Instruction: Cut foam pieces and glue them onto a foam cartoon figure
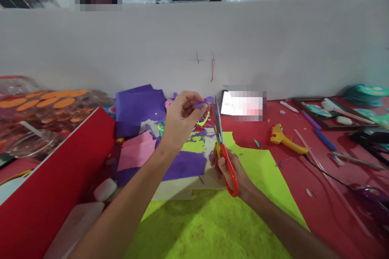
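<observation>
My left hand (186,115) pinches a small purple felt piece (208,100) between thumb and fingers, raised above the table. Close beside it on the right, my right hand (230,168) grips a pair of scissors (229,170) with red-orange handles, blades pointing up. The blade tips are next to the purple piece; whether they touch it I cannot tell. Under both hands lie a large yellow-green felt sheet (243,214), a purple felt sheet (185,166) and scattered purple and green scraps. A pink felt piece (136,150) rests left of my left wrist.
A red panel (57,182) stands at the left, with orange discs (51,96) behind it. Purple sheets (138,109) lean at the back near a lit phone (241,105). On the right are a yellow glue gun (287,139), a blue pen (325,140) and a dark tray (331,125).
</observation>
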`<state>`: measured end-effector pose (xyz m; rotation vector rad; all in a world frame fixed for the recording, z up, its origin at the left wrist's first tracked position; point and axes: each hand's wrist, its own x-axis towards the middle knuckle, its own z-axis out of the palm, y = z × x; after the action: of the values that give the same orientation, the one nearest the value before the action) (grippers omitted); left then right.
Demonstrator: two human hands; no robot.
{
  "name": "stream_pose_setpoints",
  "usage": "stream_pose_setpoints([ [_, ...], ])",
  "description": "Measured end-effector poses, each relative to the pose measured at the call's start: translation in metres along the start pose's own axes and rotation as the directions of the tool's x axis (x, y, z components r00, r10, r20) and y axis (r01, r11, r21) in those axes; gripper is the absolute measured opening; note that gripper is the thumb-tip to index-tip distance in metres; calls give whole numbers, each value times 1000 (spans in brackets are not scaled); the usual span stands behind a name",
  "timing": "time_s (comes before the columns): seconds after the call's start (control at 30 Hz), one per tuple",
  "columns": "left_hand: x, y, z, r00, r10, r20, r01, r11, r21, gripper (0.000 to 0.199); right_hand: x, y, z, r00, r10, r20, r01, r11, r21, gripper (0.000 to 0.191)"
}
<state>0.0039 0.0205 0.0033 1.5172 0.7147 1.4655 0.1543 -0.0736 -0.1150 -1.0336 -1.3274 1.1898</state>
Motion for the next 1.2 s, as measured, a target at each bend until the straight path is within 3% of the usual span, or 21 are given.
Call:
stream_pose_setpoints([
  [0.17,-3,2,2,1000,-20,24,22,997,-68,33,0,4,0,999,-33,-3,33,999,-35,64],
  [0.3,-2,0,0,999,-46,-14,46,999,-19,22,-1,10,0,996,-92,-14,92,995,-42,59],
  [0.57,-3,-4,6,994,-53,-96,60,995,75,6,-3,5,0,996,-89,-23,86,991,-104,47],
  [0.7,-9,0,13,997,-76,-30,79,990,120,10,-2,7,2,996,-75,-43,71,994,-79,45],
  [0.87,-13,3,19,990,-125,65,115,984,139,8,2,-1,4,994,2,-112,6,998,70,56],
  [1.2,-16,2,20,983,-140,116,112,970,217,12,-2,-1,2,986,112,-124,-96,986,133,55],
])
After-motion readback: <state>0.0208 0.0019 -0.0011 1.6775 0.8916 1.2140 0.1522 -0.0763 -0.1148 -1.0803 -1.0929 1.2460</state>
